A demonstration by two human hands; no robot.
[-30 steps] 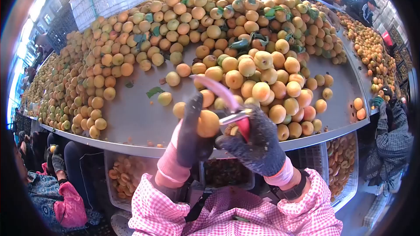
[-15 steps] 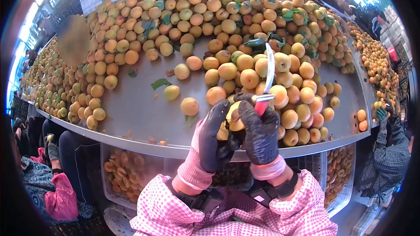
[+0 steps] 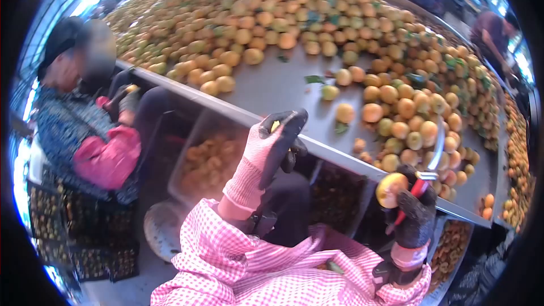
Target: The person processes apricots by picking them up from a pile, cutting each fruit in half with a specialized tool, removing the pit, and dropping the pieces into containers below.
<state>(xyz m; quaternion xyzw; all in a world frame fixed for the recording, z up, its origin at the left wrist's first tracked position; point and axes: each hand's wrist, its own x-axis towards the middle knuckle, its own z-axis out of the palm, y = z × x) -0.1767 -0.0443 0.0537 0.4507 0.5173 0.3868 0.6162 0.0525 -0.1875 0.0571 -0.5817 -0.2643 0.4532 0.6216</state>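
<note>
My left hand (image 3: 279,141), in a dark glove over a pink cuff, is raised before the table's front edge. Its fingers are curled round a piece of apricot, of which only a small yellow patch (image 3: 276,126) shows. Farther right, my right hand (image 3: 416,212) is closed on the red handle (image 3: 419,188) of a curved knife, whose blade (image 3: 438,147) points up over the pile. That hand also holds a cut apricot (image 3: 391,190) against its fingers, with the yellow cut face showing. Nearby whole apricots (image 3: 413,122) lie heaped on the metal table.
The metal table (image 3: 258,88) has a raised front rim. Below it stand a crate of apricot pieces (image 3: 209,158) and another at right (image 3: 450,249). A pale round basin (image 3: 161,229) is on the floor. A co-worker (image 3: 85,119) sits at left; other people stand behind.
My hands have moved apart, the left away from the right with an apricot piece, the right keeping the knife and a cut apricot. The view has turned left, showing the seated co-worker.
</note>
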